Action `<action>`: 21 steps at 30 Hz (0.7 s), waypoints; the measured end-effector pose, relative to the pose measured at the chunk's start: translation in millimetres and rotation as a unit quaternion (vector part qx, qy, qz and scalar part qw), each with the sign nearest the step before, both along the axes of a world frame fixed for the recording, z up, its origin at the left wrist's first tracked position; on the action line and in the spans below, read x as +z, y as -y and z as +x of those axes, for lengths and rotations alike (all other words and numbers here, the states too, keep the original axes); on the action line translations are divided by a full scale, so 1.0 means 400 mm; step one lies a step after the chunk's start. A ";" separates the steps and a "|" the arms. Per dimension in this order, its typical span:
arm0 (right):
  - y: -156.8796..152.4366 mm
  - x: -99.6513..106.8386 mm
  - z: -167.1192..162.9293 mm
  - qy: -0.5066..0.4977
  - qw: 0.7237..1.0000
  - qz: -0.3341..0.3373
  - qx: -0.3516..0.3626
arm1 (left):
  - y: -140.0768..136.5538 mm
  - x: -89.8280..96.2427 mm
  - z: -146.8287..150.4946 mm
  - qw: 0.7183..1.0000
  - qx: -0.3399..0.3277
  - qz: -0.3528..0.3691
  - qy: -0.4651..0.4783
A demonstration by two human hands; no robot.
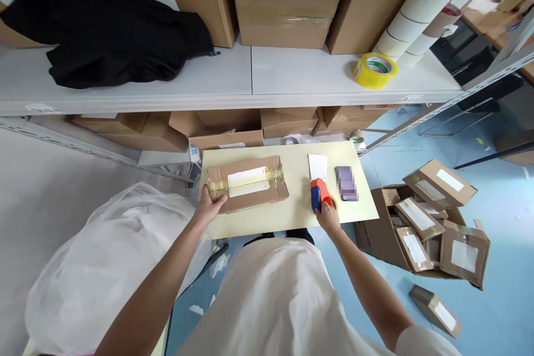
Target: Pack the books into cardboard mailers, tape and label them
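Note:
A taped cardboard box (250, 200) with a white label on top lies on the left half of the pale yellow table (292, 217). My left hand (208, 207) grips its near left corner, thumb on top and fingers along the left end. Clear tape runs over both ends of the box. My right hand (328, 216) is closed around a red and blue tape dispenser (319, 192), held at the table's near side, right of the box. Just beyond the dispenser lies a white slip of paper (318, 166). A phone-like object (346, 183), blurred out, rests at the right.
Above the table's far side runs a grey shelf (292, 75) with a black garment (125, 33), a yellow tape roll (375, 70) and large cartons. A big open carton (375, 228) of labelled parcels stands on the floor at right. White plastic bags (112, 267) bulge at left.

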State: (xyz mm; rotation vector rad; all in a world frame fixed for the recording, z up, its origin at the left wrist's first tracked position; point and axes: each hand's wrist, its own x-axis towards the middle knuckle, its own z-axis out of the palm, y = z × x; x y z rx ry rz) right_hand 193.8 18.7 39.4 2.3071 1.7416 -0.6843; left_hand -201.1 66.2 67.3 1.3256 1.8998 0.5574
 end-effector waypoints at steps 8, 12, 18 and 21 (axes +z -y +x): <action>0.008 0.013 -0.013 0.009 1.000 -0.010 -0.005 | 0.019 0.000 0.010 0.990 0.031 0.014 0.134; -0.024 0.042 -0.032 -0.058 0.993 0.095 0.031 | 0.069 -0.033 -0.019 0.978 -0.015 -0.009 0.209; -0.115 -0.005 -0.139 -0.372 0.914 0.131 0.095 | 0.079 -0.079 -0.018 0.972 0.025 0.024 0.233; -0.146 -0.010 -0.160 -0.455 0.881 0.118 0.049 | 0.056 -0.063 -0.008 0.976 0.022 0.037 0.212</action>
